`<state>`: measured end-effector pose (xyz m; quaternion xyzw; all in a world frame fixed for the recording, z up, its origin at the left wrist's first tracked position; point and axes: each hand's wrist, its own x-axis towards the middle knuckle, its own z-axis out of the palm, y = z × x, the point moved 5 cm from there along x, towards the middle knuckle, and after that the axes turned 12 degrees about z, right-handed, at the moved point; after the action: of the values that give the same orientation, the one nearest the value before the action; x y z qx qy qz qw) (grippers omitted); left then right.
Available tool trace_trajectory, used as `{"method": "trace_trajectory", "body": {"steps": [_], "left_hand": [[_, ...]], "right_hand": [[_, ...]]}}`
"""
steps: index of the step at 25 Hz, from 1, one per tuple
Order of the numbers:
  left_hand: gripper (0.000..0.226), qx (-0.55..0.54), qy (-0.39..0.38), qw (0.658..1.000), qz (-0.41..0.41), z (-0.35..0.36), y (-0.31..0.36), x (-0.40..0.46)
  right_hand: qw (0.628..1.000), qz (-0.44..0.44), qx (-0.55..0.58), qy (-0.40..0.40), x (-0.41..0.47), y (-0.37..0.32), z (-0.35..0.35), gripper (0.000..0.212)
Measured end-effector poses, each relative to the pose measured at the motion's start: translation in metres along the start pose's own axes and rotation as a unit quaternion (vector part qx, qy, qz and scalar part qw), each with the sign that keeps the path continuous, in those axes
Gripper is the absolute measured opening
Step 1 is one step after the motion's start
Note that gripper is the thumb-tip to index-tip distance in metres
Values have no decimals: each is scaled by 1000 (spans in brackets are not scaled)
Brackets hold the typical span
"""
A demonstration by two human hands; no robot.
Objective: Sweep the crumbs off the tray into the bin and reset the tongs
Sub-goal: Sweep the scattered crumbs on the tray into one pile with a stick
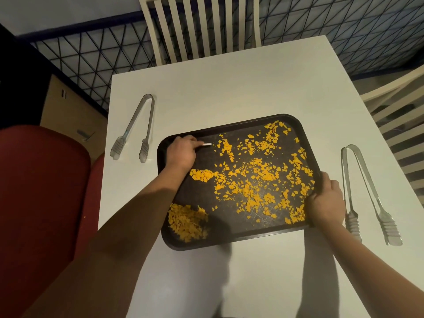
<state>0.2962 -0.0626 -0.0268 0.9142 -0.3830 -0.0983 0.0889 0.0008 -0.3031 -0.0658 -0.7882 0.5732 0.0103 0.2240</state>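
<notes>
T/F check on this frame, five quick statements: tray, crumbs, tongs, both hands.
1. The right hand grips the tray by its right edge. True.
2. Both pairs of tongs lie on the tray. False: the left tongs and the right tongs lie on the table, either side of the tray.
3. The left hand holds a small white object. True.
4. The tray is swept clean. False: orange crumbs cover much of it.
5. A crumb pile sits in the tray's near left corner. True.
</notes>
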Motion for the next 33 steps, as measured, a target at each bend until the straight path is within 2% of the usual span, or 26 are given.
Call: {"method": "trace_trajectory", "body": {"steps": [6, 10, 17, 19, 21, 23, 28, 33], "left_hand": [[37, -47, -31, 998, -23, 16, 1, 25], [39, -56, -51, 996, 39, 16, 7, 4], [42, 22, -132, 980, 149, 19, 24, -46], [40, -4, -86, 989, 122, 15, 17, -46], [36, -62, -4, 998, 16, 10, -2, -43], [32, -94, 29, 994, -51, 12, -16, -45], [35, -81, -37, 995, 34, 21, -7, -56], [35, -100, -83, 989, 74, 23, 4, -83]], "right_hand": [[1000, -1, -10, 5, 2, 0, 0, 58], [1000, -2, -12, 5, 1, 1, 1, 57], [1000, -5, -13, 9, 0, -1, 1, 56], [1000, -6, -10, 10, 1, 0, 1, 55], [1000, -4, -9, 12, 0, 0, 1, 53], [1000, -2, -9, 13, 0, 0, 1, 52], [1000, -3, -12, 13, 1, 1, 1, 52], [1000, -5, -11, 12, 1, 1, 1, 53]]}}
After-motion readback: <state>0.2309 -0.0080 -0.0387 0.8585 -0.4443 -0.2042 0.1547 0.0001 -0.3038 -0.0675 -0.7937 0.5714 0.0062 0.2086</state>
